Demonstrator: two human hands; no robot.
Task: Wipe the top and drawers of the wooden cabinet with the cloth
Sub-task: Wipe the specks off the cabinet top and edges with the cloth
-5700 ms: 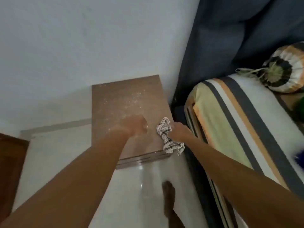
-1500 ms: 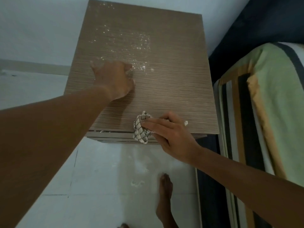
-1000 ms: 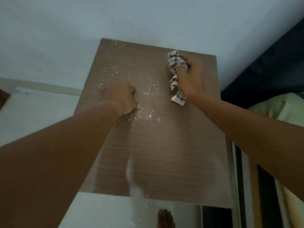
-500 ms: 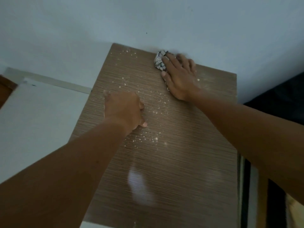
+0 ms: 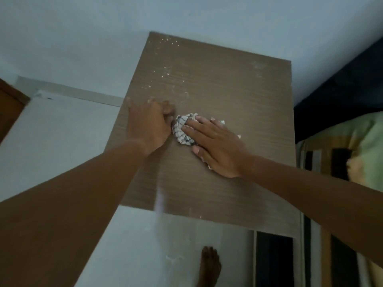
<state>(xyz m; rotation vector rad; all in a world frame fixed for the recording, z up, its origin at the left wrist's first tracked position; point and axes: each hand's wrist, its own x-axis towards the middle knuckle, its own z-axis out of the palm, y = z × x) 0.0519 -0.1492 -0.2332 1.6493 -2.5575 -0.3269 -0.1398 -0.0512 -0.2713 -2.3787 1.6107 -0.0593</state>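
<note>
A bed [image 5: 362,141] stood beside the dusty cabinet [image 5: 228,79]. The right hand [image 5: 217,150] pressed the cloth [image 5: 182,131], fingers flat; the left hand [image 5: 149,125] made a fist.

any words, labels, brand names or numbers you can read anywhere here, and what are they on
None: no word, label, brand or number shows on the cabinet top, the checked cloth, the wall or the striped bedding.
</note>
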